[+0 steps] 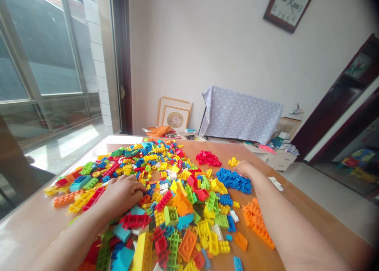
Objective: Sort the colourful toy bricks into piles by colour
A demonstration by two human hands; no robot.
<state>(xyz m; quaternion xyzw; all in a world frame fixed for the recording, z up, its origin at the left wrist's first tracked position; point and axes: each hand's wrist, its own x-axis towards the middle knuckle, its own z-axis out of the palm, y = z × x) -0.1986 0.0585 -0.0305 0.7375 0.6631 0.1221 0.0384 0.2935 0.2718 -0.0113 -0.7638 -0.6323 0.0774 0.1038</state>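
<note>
My left hand (126, 190) rests low over a big heap of mixed toy building bricks (166, 184), its fingers curled down and drawn together. Whatever may be between those fingers is hidden. Stretched out to the far right, my right hand (245, 169) is beside a tiny group of yellow bricks (233, 161). Its fingers are bent and close together, and I cannot make out anything in them. Just below that hand lies a pile of small blue bricks (232, 181). Red bricks (208, 158) form another pile to the left of the yellow ones.
Orange bricks (257, 221) are grouped beside my right forearm. A few white pieces (276, 183) lie near the right edge of the brown table (299, 207). Beyond the table stand a cloth-covered object (242, 113) and a framed picture (174, 115) by the wall.
</note>
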